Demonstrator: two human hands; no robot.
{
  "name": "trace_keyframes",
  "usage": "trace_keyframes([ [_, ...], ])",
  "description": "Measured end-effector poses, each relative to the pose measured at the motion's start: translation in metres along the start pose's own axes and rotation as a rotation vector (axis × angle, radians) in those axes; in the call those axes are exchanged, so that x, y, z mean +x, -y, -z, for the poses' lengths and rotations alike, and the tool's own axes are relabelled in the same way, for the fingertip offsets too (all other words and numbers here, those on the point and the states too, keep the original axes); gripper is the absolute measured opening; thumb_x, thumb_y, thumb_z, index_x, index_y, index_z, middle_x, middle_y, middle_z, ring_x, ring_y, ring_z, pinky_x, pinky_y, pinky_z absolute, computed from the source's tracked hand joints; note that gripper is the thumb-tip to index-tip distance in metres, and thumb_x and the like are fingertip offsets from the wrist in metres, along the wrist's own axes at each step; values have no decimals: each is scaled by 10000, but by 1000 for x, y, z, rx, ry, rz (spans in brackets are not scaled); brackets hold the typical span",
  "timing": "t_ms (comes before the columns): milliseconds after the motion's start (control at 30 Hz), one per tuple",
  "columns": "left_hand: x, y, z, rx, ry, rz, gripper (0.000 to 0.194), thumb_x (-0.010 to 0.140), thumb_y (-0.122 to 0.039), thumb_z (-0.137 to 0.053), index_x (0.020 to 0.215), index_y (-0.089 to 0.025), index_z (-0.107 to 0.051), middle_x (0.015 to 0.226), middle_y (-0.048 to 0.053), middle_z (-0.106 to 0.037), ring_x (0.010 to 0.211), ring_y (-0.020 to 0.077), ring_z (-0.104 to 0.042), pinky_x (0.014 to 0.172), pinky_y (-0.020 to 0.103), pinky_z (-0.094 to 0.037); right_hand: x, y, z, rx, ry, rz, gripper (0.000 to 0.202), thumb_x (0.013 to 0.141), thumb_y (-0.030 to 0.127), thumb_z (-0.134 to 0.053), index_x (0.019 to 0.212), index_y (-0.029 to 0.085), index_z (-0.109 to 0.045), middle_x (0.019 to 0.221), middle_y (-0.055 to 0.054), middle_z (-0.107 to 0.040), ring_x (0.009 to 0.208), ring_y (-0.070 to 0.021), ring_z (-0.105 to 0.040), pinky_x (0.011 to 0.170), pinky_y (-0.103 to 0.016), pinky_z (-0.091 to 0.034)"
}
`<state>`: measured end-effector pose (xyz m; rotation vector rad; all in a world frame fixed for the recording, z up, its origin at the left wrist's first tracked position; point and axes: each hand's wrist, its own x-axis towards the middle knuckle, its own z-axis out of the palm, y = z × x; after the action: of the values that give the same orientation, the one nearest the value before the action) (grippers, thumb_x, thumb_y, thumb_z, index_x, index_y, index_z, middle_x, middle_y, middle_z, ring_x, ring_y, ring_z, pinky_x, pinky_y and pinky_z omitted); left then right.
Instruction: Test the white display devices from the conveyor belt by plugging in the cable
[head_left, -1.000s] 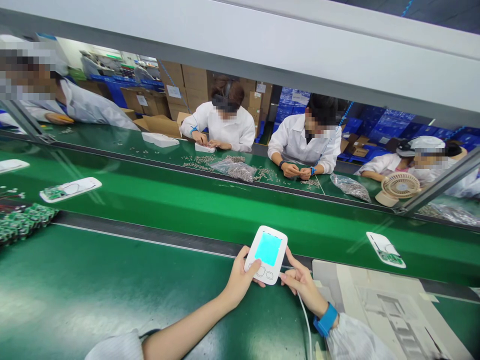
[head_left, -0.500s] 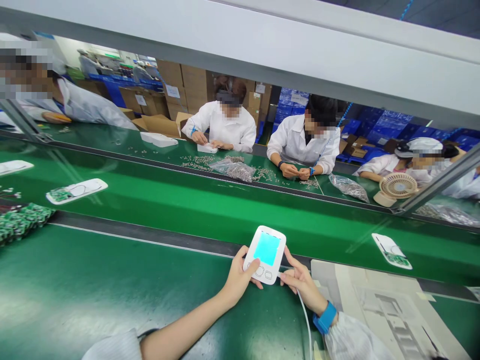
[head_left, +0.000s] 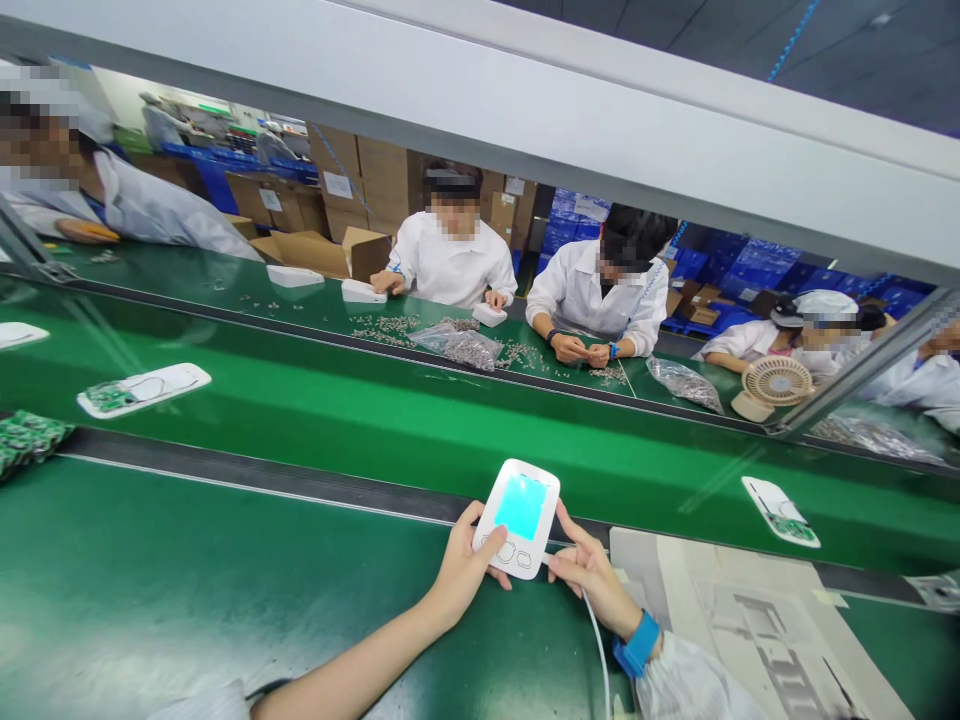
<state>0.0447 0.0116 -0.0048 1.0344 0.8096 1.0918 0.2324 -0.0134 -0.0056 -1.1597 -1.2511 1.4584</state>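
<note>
A white handheld device (head_left: 517,520) with a lit cyan screen is held up over the near edge of the green belt. My left hand (head_left: 466,560) grips its left side, the thumb lying on the front by the buttons. At the lower right edge, my right hand (head_left: 589,575) pinches the plug of a white cable (head_left: 601,640), its index finger against the device's side. The cable hangs down from that hand. A blue band is round my right wrist.
White housings with green boards (head_left: 144,390) (head_left: 781,512) lie on the green belt (head_left: 337,420). Taped paper sheets (head_left: 720,620) are at right. Green boards (head_left: 30,440) are piled at left. Across the belt, people in white work beside bags of small parts (head_left: 469,348) and a fan (head_left: 776,385).
The view has shifted, and the held device appears slightly further left and lower. Across the belt, one person's hands have moved apart, each now at a white housing. My grip looks the same.
</note>
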Motion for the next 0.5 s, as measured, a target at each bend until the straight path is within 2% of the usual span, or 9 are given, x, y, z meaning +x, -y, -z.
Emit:
trace_keyframes([
  [167,0,-1,0,-11,10,11,296,760,-391,-576,838,-164,-402,655,30,-621,510,174,-609,365,260,-504,0,1,1,20,15,-20,821,720,331,-647,1381,198,-177,544,20,-621,349,-44,-273,354,-182,-159],
  [200,1,-2,1,-14,4,16,302,754,-394,-580,838,-163,-406,648,27,-616,509,175,-608,360,258,-501,1,1,3,23,19,-28,805,719,321,-648,1376,196,-200,551,16,-627,349,-42,-270,354,-183,-156],
  [300,7,-5,7,-17,-75,10,320,721,-407,-601,825,-160,-426,635,11,-592,503,165,-596,350,255,-499,2,-2,9,56,56,-74,665,690,278,-675,1290,164,-411,521,13,-616,341,-30,-239,358,-187,-173],
  [367,14,-7,14,3,-144,-8,323,696,-408,-617,801,-164,-433,625,-5,-574,497,159,-586,346,260,-498,3,-4,13,130,75,-83,587,676,245,-688,1225,160,-498,406,61,-525,347,-37,-274,408,-191,-268],
  [433,22,-9,21,44,-195,-34,322,678,-405,-626,782,-171,-432,614,-19,-563,481,152,-572,344,268,-495,3,-5,14,204,78,-70,576,673,229,-693,1216,169,-509,321,106,-403,371,-59,-349,529,-226,-365],
  [500,30,-13,29,103,-238,-71,315,680,-411,-616,786,-178,-432,616,-24,-565,469,147,-560,346,267,-487,3,-6,14,222,78,-69,534,667,228,-700,1175,160,-549,302,112,-358,411,-82,-419,623,-263,-390],
])
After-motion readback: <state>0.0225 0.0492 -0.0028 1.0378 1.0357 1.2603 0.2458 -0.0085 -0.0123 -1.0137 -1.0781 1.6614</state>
